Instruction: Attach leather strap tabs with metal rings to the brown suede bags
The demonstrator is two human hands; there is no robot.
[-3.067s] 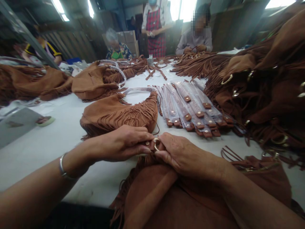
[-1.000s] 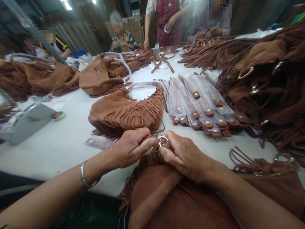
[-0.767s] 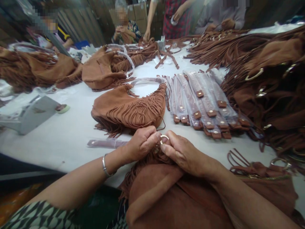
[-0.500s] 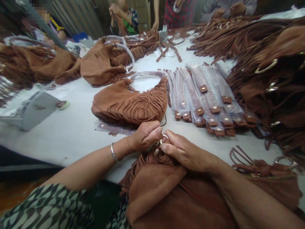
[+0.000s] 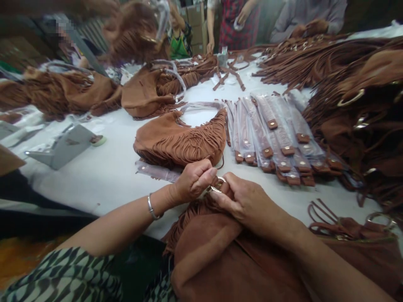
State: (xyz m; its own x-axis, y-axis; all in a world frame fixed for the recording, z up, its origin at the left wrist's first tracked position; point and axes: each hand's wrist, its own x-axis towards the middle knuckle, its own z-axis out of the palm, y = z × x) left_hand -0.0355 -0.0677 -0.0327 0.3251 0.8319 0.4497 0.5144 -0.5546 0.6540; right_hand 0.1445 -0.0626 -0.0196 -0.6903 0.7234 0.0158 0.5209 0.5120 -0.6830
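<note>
A brown suede fringed bag lies against my lap at the table's edge. My right hand is closed on the gold metal ring at the bag's upper end, thumb and fingers pinching it. Right beside the ring, my left hand is closed in a fist; its fingers hide what it grips. Just beyond my hands rests another fringed bag, with a plastic-wrapped strap at its front edge.
Several plastic-wrapped straps lie piled right of centre. Fringed bags heap up at the right, and a bag with a ring sits near my right forearm. A grey metal stand is at left. Other people work across the table.
A blurred bag with another person's arm above it has come into view at the upper left. The view has shifted slightly left. My hands stay at the ring, which shows more fully now.
</note>
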